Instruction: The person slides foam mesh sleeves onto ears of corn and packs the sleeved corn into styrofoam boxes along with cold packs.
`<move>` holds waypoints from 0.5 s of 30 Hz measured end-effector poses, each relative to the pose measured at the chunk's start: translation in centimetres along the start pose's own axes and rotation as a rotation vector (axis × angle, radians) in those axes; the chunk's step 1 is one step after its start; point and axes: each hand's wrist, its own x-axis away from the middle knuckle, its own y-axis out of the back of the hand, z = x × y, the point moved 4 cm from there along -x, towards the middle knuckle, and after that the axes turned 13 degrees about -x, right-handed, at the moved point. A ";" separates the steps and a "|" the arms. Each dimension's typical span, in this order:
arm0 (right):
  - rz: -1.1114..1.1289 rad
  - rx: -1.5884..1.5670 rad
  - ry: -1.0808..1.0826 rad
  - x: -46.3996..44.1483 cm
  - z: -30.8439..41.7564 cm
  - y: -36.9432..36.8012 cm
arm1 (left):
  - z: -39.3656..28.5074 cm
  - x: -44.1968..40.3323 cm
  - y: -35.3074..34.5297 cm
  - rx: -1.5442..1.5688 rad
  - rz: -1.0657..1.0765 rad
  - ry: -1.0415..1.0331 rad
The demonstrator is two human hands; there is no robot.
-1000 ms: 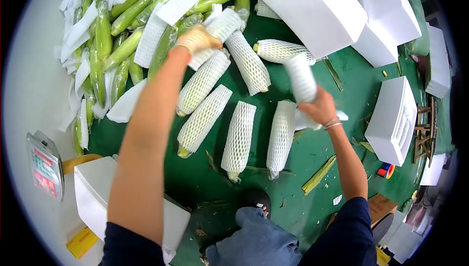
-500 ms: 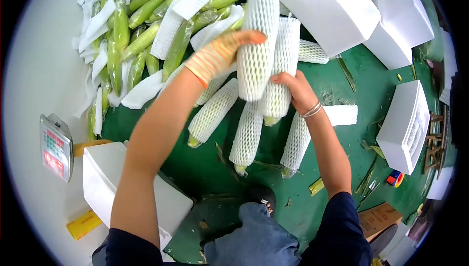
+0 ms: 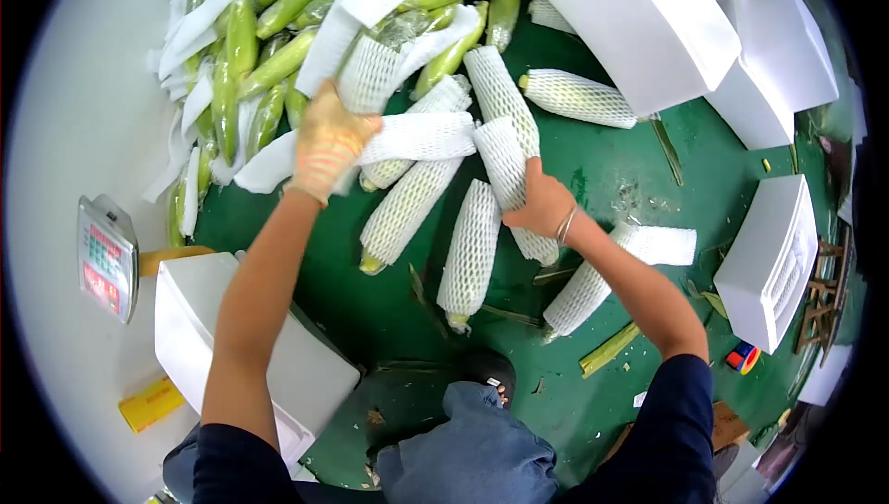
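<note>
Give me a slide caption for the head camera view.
Gloved left hand and bare right hand work among net-wrapped vegetables on a green floor, near white boxes.

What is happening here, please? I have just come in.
Someone works over vegetables in white foam nets on the green floor. The bare right hand holds a foam net; whether it is filled is hard to tell. The gloved left hand is blurred at white netting, beside a pile of green vegetables.

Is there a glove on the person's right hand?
No, the right hand is bare, with bangles at the wrist, while the left hand wears a striped glove.
</note>
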 end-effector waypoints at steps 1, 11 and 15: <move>-0.055 -0.011 -0.110 0.7 0.8 0.1 | 0.0 -0.6 2.0 -0.127 -0.081 -0.019; -0.043 -0.125 0.360 -5.8 14.8 -3.0 | 4.7 -4.0 0.6 0.190 0.156 0.025; -0.191 -0.062 0.240 0.2 13.6 1.5 | 5.7 -4.8 4.0 0.216 0.433 0.085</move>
